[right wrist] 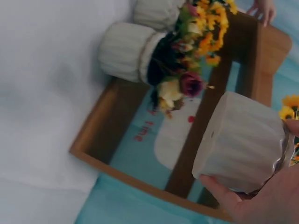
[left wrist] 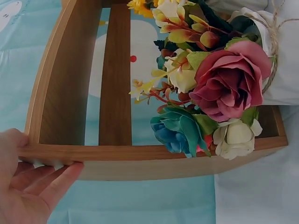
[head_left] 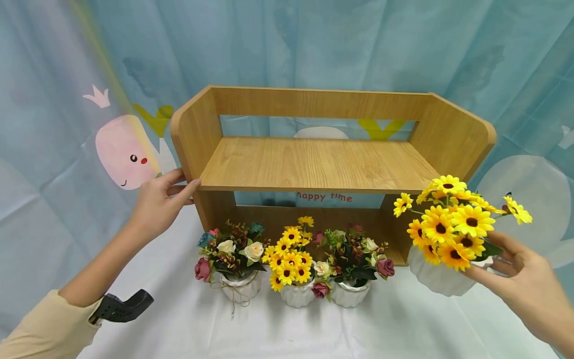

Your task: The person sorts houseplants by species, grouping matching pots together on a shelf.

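Note:
My right hand (head_left: 522, 279) grips a white ceramic pot (right wrist: 243, 140) of yellow artificial sunflowers (head_left: 453, 224). It is held in the air before the right end of a two-tier wooden shelf (head_left: 314, 159). The pot's base shows in the right wrist view, tilted. With thumb and fingers, my left hand (head_left: 161, 204) holds the front edge of the shelf's left side panel (left wrist: 117, 153), at the height of the middle board. In the left wrist view its thumb lies on one side of that panel and its fingers on the other.
Three potted flower arrangements stand on the white cloth before the lower tier: mixed roses (head_left: 239, 254) at left, sunflowers (head_left: 291, 259) in the middle, more roses (head_left: 352, 264) at right. Behind the shelf hangs a blue patterned curtain (head_left: 314, 40). A black strap mount (head_left: 123, 305) sits on the left sleeve.

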{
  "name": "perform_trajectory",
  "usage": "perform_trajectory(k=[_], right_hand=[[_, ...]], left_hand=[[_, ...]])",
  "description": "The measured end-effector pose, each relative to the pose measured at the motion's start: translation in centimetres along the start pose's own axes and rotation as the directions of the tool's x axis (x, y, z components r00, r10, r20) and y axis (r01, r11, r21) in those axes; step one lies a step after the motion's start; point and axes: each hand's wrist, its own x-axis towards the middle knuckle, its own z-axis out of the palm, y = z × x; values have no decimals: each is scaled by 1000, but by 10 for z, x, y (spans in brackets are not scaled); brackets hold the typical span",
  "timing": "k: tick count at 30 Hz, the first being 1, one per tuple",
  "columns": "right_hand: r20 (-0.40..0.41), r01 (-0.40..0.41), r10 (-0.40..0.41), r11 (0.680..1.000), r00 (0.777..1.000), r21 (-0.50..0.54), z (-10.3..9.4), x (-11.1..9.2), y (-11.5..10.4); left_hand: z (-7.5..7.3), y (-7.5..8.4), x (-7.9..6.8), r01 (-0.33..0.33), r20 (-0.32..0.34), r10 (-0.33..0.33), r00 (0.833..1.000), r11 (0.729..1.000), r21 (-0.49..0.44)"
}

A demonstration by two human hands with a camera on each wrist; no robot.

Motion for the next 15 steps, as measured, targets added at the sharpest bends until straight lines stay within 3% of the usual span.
perform_trajectory(k=[8,15], right_hand=[[43,124,-129,986,991,112,-13,11,-29],[73,152,-160,983,984,104,-22,24,-60]], left_hand=[[1,-5,1,-18,-1,18,1000,1000,1],[-1,-7,2,-26,12,26,1000,1000,-8]])
